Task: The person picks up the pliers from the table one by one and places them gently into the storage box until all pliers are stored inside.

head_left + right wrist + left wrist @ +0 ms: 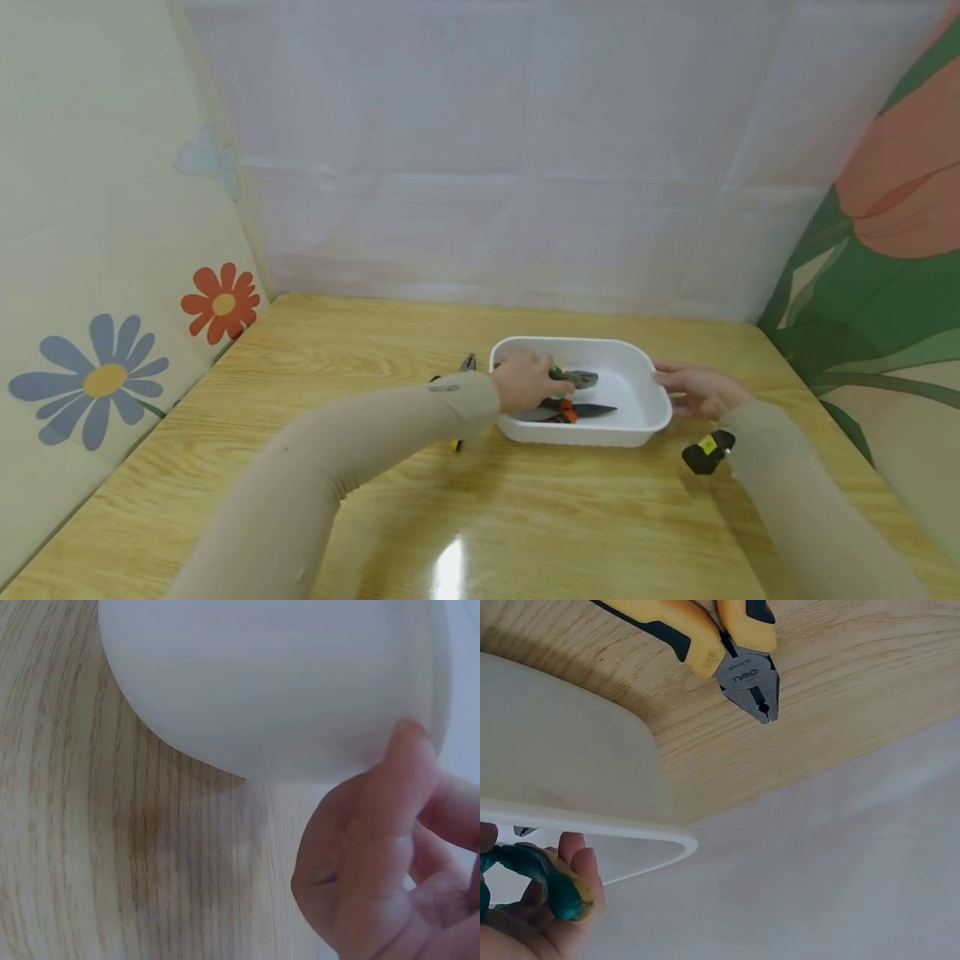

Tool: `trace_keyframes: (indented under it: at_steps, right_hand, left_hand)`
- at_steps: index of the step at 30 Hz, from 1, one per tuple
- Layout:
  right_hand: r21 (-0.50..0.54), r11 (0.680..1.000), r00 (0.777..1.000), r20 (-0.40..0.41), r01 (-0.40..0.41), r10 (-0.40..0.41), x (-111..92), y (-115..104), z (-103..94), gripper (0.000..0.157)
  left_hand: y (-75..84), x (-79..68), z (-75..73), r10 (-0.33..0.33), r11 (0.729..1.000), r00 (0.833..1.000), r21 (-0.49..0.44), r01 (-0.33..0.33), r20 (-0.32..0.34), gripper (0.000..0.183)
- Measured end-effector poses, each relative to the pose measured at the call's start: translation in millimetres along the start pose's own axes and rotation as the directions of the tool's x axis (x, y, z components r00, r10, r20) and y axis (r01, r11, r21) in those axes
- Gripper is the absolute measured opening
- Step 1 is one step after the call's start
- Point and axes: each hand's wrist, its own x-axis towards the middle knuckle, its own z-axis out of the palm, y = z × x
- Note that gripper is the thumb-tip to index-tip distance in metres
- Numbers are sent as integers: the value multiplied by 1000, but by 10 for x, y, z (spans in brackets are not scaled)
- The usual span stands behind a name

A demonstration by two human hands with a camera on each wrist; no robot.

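Note:
In the head view, my left hand [522,382] is inside the white plastic tray [645,398], at its left part. It grips a pair of pliers with green-and-yellow handles [559,885], whose grey metal head [581,379] points right. Below that hand, a tool with orange-and-black handles [564,411] and a dark pointed blade lies on the tray floor, partly covered by the hand. My right hand [701,390] pinches the tray's right end, with a fingertip against the outer wall near the rim in the right wrist view.
Pliers with yellow-and-black handles [746,675] lie on the wooden table [585,517] left of the tray, partly behind my left forearm in the head view. A small black object with a yellow patch [708,452] shows beside my right wrist. A pale cloth [510,167] hangs behind.

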Motion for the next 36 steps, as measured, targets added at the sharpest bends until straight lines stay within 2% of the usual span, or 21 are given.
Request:
trace_keyframes:
  at_steps: [5, 9, 13, 17, 22, 26, 30, 36]
  right_hand:
    - [4, 1000, 1000, -8, -2, 2, 3, 0, 7, 70]
    - [9, 1000, 1000, -14, 4, -4, 2, 19, -8, 70]
    - [19, 1000, 1000, -13, 7, -7, 2, 31, -13, 70]
    - [21, 1000, 1000, -15, 5, -4, 12, 34, -19, 70]
    - [-1, 1000, 1000, -13, 13, -13, 23, 40, -38, 70]
    - [-13, 1000, 1000, -14, 20, -20, 12, 51, -51, 70]
    - [-9, 1000, 1000, -19, 11, -11, 9, 49, -49, 70]
    - [0, 1000, 1000, -20, 3, -3, 0, 17, -24, 70]
  left_hand:
    - [33, 76, -25, 20, 1000, 998, -19, -19, 56, 53]
    - [53, 135, -26, 35, 999, 996, -33, -33, 86, 44]
    - [50, 172, 2, 72, 995, 990, -71, -64, 120, 54]
    - [35, 206, 55, 100, 985, 984, -152, -78, 145, 60]
    - [26, 231, 90, 92, 955, 976, -293, -31, 197, 63]
    - [33, 214, 79, 77, 946, 971, -323, 1, 228, 65]
    - [8, 208, 101, 65, 928, 976, -372, 18, 209, 66]
    - [-81, 204, 266, 54, 900, 992, -437, 0, 111, 67]
